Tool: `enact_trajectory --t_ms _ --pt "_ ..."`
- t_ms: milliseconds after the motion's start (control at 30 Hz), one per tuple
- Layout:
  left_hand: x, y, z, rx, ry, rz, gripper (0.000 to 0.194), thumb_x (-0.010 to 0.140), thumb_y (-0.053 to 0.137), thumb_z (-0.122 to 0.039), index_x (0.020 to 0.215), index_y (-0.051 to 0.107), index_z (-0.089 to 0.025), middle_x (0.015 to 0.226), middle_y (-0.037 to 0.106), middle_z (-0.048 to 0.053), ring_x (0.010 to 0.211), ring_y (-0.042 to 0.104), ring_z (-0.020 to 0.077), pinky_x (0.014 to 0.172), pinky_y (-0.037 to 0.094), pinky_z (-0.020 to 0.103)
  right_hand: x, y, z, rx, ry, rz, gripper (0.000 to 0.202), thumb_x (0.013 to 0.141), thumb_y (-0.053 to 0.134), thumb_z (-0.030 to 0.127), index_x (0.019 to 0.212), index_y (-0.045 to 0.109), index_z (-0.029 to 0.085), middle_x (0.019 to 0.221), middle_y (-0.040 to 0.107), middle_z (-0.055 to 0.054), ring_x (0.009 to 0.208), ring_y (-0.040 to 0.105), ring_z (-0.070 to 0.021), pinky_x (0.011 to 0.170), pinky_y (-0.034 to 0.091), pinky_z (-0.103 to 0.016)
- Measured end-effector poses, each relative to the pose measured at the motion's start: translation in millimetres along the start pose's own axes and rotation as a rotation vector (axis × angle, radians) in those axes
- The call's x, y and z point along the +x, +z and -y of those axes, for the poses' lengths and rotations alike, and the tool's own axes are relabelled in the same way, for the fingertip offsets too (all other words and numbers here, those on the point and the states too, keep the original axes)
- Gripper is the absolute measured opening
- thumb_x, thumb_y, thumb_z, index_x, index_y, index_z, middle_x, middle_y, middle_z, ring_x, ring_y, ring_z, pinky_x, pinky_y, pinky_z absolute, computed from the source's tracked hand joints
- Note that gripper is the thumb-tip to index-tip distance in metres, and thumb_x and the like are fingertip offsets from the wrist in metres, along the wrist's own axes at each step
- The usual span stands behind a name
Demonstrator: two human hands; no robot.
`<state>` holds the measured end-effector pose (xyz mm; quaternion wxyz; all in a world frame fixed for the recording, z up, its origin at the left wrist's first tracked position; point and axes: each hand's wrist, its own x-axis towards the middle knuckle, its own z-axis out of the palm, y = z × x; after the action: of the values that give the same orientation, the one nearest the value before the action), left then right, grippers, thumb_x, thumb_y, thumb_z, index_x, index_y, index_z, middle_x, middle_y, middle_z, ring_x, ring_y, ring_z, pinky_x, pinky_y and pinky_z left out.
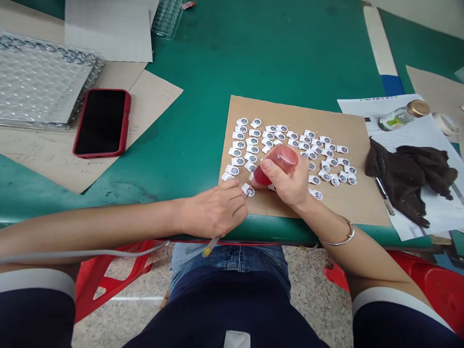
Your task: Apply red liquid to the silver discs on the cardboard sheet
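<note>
My right hand (295, 181) wraps round a translucent red squeeze bottle (284, 158), its narrow end tilted down to the left over the cardboard sheet (344, 205). Closed at the sheet's front left edge, my left hand (219, 210) grips a thin stick with a yellow end (210, 247), which pokes out below the fist. Between both hands lies a small white tag with a round dark-ringed piece on it (248, 190), near the bottle's tip. Several similar tagged pieces (240, 136) lie in rough columns on the cardboard; my right hand and the bottle hide some.
To the left are a phone in a red case (102, 123), brown paper (145, 96) and clear plastic trays (39, 82). On the right, a glass jar with a gold lid (404, 115), a dark cloth (406, 174) and a metal knife-like tool (384, 195) rest on white printed paper (409, 227).
</note>
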<state>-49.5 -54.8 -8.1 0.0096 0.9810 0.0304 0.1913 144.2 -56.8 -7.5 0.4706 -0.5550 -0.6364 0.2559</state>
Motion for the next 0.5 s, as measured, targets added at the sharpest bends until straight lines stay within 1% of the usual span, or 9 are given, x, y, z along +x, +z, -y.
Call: enact_trajectory --t_ms 167,300,400,500 --pt "0.2 -0.9 0.7 -0.013 0.008 -0.004 0.026 0.087 0.036 -0.012 0.067 0.054 -0.014 0.066 0.057 0.007 0.071 0.052 0.0178 0.077 0.042 0.036 1.1 -1.0 -0.9 0.000 0.002 -0.007 0.022 0.071 0.064 0.042 0.072 0.057 0.022 0.066 0.058 0.000 0.060 0.051 -0.0125 0.062 0.044 -0.033" --pt "-1.7 1.0 1.9 -0.030 0.002 -0.002 0.023 0.085 0.039 -0.012 0.067 0.053 -0.013 0.068 0.057 0.008 0.071 0.051 0.0184 0.074 0.042 0.036 1.0 -1.0 -1.1 0.006 -0.022 -0.014 0.019 0.071 0.065 0.039 0.073 0.057 0.022 0.066 0.058 0.001 0.060 0.052 -0.0123 0.061 0.044 -0.033" --pt "-3.6 3.3 3.1 -0.049 0.004 0.006 0.018 0.083 0.044 -0.011 0.068 0.053 -0.013 0.068 0.057 0.008 0.070 0.050 0.0179 0.072 0.042 0.035 0.8 -0.9 -0.9 0.004 -0.032 -0.019 0.018 0.071 0.066 0.037 0.073 0.058 0.022 0.066 0.059 0.000 0.061 0.053 -0.0126 0.061 0.043 -0.033" --pt "-4.6 4.3 4.3 -0.055 -0.008 0.017 0.016 0.082 0.046 -0.011 0.067 0.052 -0.014 0.069 0.056 0.007 0.067 0.046 0.0163 0.072 0.041 0.034 0.8 -1.3 -0.7 -0.003 -0.035 -0.016 0.019 0.072 0.065 0.039 0.073 0.057 0.022 0.067 0.059 0.000 0.063 0.054 -0.0133 0.061 0.044 -0.033"
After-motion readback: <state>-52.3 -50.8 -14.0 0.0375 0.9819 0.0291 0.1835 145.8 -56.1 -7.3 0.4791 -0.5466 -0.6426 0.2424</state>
